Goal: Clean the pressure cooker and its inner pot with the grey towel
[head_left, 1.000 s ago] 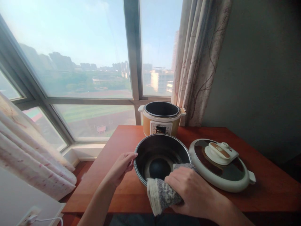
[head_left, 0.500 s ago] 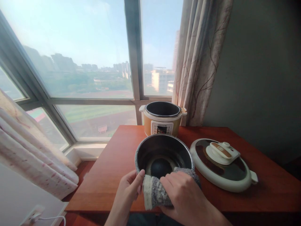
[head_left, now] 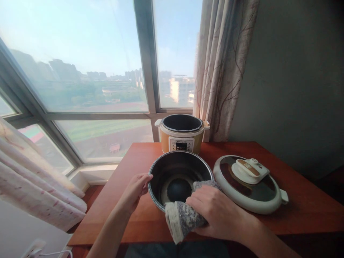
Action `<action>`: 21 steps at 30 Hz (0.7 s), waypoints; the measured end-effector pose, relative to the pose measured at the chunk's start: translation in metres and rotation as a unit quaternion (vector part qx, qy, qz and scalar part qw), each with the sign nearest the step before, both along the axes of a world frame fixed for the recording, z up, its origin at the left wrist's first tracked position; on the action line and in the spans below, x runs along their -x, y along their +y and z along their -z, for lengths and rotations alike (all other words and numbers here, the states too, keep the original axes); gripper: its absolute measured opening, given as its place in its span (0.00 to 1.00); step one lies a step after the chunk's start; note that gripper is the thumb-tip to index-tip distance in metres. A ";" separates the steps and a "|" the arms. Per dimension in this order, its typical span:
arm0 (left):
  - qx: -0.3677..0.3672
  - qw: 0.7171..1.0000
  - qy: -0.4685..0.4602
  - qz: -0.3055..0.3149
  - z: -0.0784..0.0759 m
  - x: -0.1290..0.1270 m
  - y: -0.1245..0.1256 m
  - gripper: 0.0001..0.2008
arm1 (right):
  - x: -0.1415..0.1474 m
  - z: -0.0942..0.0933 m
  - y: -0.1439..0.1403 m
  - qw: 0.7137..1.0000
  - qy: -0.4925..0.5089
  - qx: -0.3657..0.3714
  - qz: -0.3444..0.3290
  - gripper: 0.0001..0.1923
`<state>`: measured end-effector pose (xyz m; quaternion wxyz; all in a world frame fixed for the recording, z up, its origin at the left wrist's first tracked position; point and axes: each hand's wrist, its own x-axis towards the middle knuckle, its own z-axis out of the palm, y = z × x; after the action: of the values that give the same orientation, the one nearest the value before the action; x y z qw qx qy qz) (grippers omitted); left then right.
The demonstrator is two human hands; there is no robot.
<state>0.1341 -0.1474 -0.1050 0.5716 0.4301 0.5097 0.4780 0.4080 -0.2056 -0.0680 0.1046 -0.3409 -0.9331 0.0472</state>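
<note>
A dark inner pot [head_left: 179, 168] tilts toward me over the front of the wooden table. My left hand [head_left: 137, 189] pinches its rim at the left, thumb on the edge and fingers outside. In my right hand [head_left: 211, 206] is a bunched grey and cream cloth [head_left: 185, 218], wrapped over the pot's near right rim. The fingers are closed round the cloth. Part of the near rim is hidden behind the cloth and the right hand.
Behind the pot stands a yellow and white electric pressure cooker [head_left: 181, 138] without its lid. That white-rimmed lid [head_left: 247, 182] lies on the table [head_left: 102, 215] at the right. A window and curtains [head_left: 220, 71] rise beyond the table.
My left hand has slid along the pot's rim, up and to the left, away from the cloth. The right hand keeps hold of the cloth. The view has shifted slightly.
</note>
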 end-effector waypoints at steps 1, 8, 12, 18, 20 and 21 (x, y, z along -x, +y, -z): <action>-0.002 1.000 0.006 0.000 0.000 0.001 0.004 0.21 | -0.002 0.000 0.002 1.000 0.001 -0.001 -0.001 0.16; -0.058 0.994 0.091 -0.030 0.004 0.003 0.001 0.26 | 0.006 0.012 -0.001 0.998 0.014 -0.047 0.029 0.15; -0.054 0.988 0.136 -0.043 0.004 0.002 -0.020 0.28 | 0.016 0.017 -0.010 0.996 0.032 -0.060 0.056 0.15; -0.025 0.992 0.125 -0.006 0.012 -0.023 -0.057 0.29 | 0.043 0.019 -0.025 0.991 0.036 -0.060 0.112 0.17; -0.016 0.994 0.109 -0.009 0.014 -0.029 -0.064 0.29 | 0.053 0.021 -0.028 0.990 0.028 -0.067 0.123 0.18; -0.014 0.995 0.100 -0.018 0.014 -0.030 -0.065 0.29 | 0.056 0.022 -0.029 0.989 0.026 -0.072 0.125 0.19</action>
<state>0.1642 -0.2121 -0.1189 0.5032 0.4743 0.5650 0.4501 0.3516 -0.2350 -0.0902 0.1578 -0.4453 -0.8810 -0.0252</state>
